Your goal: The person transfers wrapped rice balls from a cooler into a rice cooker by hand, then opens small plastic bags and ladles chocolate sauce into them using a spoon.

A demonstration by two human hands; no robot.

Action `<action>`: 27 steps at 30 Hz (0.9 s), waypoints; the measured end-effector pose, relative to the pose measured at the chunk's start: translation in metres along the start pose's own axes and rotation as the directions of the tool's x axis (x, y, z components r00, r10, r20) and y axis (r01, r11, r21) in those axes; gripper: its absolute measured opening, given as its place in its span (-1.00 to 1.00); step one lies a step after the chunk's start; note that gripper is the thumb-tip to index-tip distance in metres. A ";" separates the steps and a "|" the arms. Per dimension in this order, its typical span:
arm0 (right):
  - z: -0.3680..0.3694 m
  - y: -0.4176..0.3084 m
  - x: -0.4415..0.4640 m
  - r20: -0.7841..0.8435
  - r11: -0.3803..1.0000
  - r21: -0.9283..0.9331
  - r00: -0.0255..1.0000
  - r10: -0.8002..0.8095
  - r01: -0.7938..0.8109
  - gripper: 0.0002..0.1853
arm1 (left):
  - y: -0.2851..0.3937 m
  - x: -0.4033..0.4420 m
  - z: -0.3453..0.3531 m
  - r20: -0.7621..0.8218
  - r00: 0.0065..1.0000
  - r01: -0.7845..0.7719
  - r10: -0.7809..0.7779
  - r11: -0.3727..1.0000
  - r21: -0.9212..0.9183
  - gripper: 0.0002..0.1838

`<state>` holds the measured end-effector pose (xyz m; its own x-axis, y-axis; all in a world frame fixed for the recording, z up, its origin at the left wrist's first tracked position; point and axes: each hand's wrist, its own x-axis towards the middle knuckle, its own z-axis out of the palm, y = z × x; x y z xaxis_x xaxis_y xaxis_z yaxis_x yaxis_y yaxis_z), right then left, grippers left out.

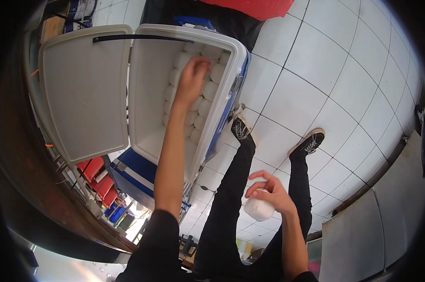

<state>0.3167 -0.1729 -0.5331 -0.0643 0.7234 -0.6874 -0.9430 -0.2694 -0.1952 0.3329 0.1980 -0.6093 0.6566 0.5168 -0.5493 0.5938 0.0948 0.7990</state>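
My left hand (193, 80) reaches into an open white and blue cooler (146, 108), above rows of round white balls (204, 107). Its fingers are loosely bent and slightly apart, with nothing visible in them; the hand hides some of the balls. Lower right, my right hand (274, 195) holds one white ball (258, 210) against the palm and lower fingers, over the space between my legs. The index finger and thumb of that hand curve above the ball.
The cooler's lid (85, 98) lies swung open to the left. Beneath is a white tiled floor (311, 80), with my black shoes (311, 142) on it. Red items (99, 181) are at lower left, metal panels (353, 235) at lower right, and a red sheet (254, 7) at the top.
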 end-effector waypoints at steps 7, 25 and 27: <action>-0.086 0.105 0.015 -0.192 0.984 0.088 0.967 0.168 -0.154 -0.75 | -0.067 0.075 0.027 0.409 0.912 -0.320 -0.021 0.586 0.745 -0.39; -0.099 0.081 0.033 -0.232 0.989 0.146 0.972 0.025 0.009 -0.78 | -0.073 0.148 -0.123 0.461 0.842 -0.363 -0.280 0.339 0.868 -0.12; -0.101 0.081 0.035 -0.225 0.989 0.150 0.974 0.023 0.011 -0.78 | -0.066 0.140 -0.125 0.507 0.850 -0.465 -0.141 0.253 0.849 -0.06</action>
<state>0.2712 -0.2337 -0.6432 -0.0111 0.5553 -0.8316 -0.9820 -0.1629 -0.0958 0.3280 0.3706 -0.7082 0.7104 -0.0056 -0.7037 0.2395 -0.9383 0.2493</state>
